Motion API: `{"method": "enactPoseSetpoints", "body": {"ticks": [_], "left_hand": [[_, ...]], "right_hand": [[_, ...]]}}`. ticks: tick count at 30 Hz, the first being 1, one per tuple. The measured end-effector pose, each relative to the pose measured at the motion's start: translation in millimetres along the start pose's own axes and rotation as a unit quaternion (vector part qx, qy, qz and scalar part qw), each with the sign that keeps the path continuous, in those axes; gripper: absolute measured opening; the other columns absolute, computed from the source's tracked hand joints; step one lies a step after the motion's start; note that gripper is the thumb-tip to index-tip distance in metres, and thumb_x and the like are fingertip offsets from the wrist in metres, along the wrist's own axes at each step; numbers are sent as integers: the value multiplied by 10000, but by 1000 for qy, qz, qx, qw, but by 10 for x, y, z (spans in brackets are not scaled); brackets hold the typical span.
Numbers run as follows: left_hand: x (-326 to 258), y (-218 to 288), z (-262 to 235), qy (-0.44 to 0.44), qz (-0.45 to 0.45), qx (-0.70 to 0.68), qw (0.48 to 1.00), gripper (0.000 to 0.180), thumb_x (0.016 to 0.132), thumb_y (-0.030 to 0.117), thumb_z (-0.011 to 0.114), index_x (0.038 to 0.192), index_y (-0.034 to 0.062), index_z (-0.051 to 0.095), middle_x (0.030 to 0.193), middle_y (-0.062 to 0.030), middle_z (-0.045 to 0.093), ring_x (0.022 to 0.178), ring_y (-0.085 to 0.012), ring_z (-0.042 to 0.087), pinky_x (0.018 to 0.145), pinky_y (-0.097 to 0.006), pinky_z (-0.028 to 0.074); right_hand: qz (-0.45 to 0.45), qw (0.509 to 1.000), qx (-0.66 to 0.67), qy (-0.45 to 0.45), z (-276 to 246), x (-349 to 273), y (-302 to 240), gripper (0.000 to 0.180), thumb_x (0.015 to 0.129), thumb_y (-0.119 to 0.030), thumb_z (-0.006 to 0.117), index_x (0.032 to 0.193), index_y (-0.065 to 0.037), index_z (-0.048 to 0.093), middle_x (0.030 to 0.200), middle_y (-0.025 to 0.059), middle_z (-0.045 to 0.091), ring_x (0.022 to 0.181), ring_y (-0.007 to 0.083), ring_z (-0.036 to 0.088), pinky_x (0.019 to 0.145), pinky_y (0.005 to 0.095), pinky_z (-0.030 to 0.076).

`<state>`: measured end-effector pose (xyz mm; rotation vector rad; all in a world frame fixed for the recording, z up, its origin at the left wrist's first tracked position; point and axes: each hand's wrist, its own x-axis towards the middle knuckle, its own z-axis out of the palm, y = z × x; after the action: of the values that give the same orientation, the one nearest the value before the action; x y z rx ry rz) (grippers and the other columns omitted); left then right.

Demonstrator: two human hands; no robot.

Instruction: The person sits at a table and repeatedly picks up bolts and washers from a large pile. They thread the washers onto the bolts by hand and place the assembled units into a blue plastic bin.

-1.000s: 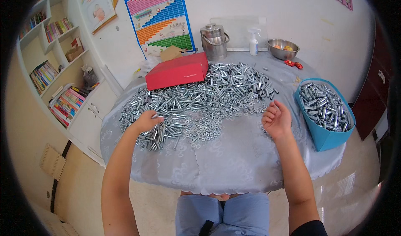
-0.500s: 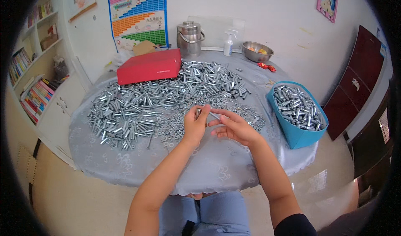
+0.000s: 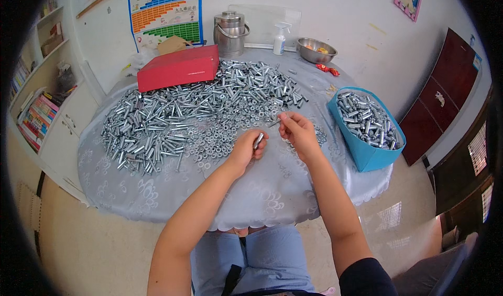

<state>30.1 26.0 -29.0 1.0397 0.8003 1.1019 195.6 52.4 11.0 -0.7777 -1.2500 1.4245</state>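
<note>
My left hand (image 3: 246,147) holds a short silver metal sleeve (image 3: 258,140) upright between its fingers over the middle of the round table (image 3: 267,191). Close beside it, my right hand (image 3: 296,130) pinches a thin silver bolt (image 3: 274,122) by one end, its tip pointing left toward the pile. A big heap of silver bolts and sleeves (image 3: 183,112) spreads over the far left half of the table, with small washers (image 3: 220,141) scattered along its near edge, just beyond my hands.
A blue bin (image 3: 374,157) filled with assembled metal pieces stands at the right table edge. A red box (image 3: 178,67), a steel pot (image 3: 229,32), a spray bottle (image 3: 280,38) and a steel bowl (image 3: 315,50) line the back. Shelves stand at left.
A second ago my hands were wide apart, the left in the pile, the right near the bin. They have come together at the table's middle, each now holding a metal piece.
</note>
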Motion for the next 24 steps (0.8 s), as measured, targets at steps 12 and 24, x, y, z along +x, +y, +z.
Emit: {"method": "enactPoseSetpoints", "body": {"ticks": [12, 24], "left_hand": [[41, 30, -23, 97, 50, -60, 992, 218, 852, 219, 563, 1014, 75, 533, 925, 0, 582, 789, -87, 519, 708, -223, 420], [52, 45, -4, 98, 38, -189, 976, 168, 830, 152, 592, 930, 45, 509, 880, -51, 572, 863, -152, 563, 803, -291, 476]], "right_hand": [[-17, 1000, -1, -10, -57, -6, -19, 182, 847, -191, 539, 873, -17, 587, 631, 11, 529, 567, 88, 484, 516, 208, 365], [-2, 1000, -10, -18, -32, -21, -31, 154, 839, -164, 540, 865, -21, 592, 656, 13, 556, 584, 84, 506, 523, 201, 370]]}}
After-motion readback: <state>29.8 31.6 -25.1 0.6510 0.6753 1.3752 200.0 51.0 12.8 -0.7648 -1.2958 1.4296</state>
